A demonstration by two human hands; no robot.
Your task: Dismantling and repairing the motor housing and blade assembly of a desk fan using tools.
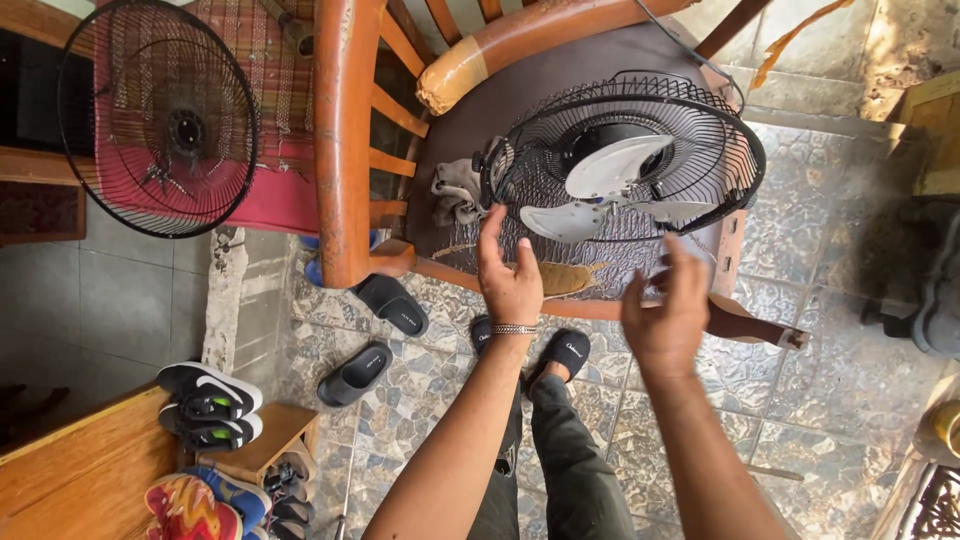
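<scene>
Up close, the left hand has its fingers spread apart and raised, the tips just at the near rim of the black wire-caged electric fan with white blades, holding nothing; whether the tips actually touch the wire cannot be told. The right hand is blurred, its fingers loosely open and slightly curled, empty, and hanging just in front of the cage's near right edge. Both forearms reach up from the near edge of the scene, the left one wearing a silver chain bracelet at the wrist, back of the hand toward the camera. The fan lies face up on the dark brown seat of an orange-brown wooden armchair, its rear cage around three white blades and a dark hub, the front grille off. A crumpled grey cloth sits on the seat just left of the fan. Far left, a separate round black wire grille leans upright against red fabric. Black slide sandals lie on the stone-patterned floor near the chair.
</scene>
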